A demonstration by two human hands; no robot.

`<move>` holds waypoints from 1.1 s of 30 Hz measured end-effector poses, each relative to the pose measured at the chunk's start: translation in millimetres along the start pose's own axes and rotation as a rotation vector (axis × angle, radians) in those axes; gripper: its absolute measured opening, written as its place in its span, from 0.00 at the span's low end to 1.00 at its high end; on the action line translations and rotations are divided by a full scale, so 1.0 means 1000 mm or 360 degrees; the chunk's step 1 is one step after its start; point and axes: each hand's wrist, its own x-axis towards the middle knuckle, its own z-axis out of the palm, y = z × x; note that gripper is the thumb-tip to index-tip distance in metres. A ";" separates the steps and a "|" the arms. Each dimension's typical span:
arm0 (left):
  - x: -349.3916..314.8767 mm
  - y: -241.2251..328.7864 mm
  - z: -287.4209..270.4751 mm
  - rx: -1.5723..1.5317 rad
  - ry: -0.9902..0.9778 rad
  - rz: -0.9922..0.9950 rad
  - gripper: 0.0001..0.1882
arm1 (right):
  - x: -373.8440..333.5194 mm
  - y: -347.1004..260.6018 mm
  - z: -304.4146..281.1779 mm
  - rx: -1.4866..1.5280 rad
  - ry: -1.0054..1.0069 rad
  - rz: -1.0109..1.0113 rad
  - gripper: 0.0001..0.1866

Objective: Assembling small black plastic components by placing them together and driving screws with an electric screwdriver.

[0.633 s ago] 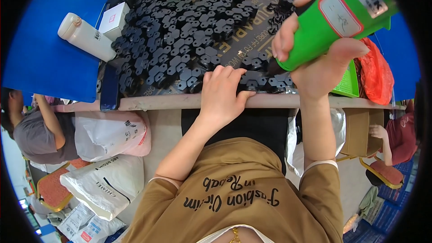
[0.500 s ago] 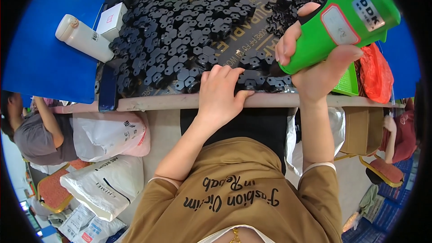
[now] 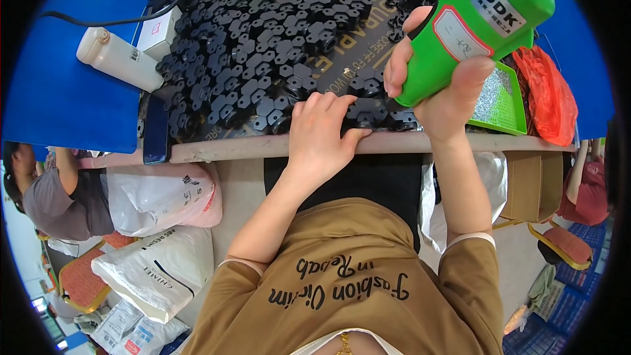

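My right hand (image 3: 453, 102) is wrapped around a green electric screwdriver (image 3: 453, 36) with a white label on its body. It is raised above the table's near edge, and its working tip is hidden. To the left of it, my left hand (image 3: 321, 125) rests at the edge, with thumb and forefinger on either side of a black plastic part (image 3: 368, 112). Many similar black plastic parts (image 3: 263, 52), with small holes in their flat tops, spread across the table beyond my left hand. A few lie close to the screwdriver's lower end.
A green tray (image 3: 518, 115) of small silver pieces, probably screws, and a red plastic bag (image 3: 549, 98) lie on the right. At left are a white bottle (image 3: 118, 59), a white box (image 3: 158, 33) and a dark phone (image 3: 156, 128). A black cable (image 3: 98, 23) crosses the back left. Co-workers sit either side.
My right hand has shifted left with the screwdriver, uncovering more of the green tray. The left hand stays on the black part, almost still.
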 end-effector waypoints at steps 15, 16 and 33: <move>0.001 0.001 -0.001 0.0055 0.0003 0.0031 0.24 | 0.006 0.001 0.002 0.0035 -0.0027 0.0045 0.54; 0.001 0.001 -0.001 0.0055 0.0000 0.0035 0.24 | 0.006 -0.002 0.006 -0.0011 0.0035 0.0026 0.56; -0.019 0.113 0.095 -0.0419 -0.0644 0.0951 0.35 | -0.032 -0.091 -0.122 -0.0150 0.0117 -0.0314 0.51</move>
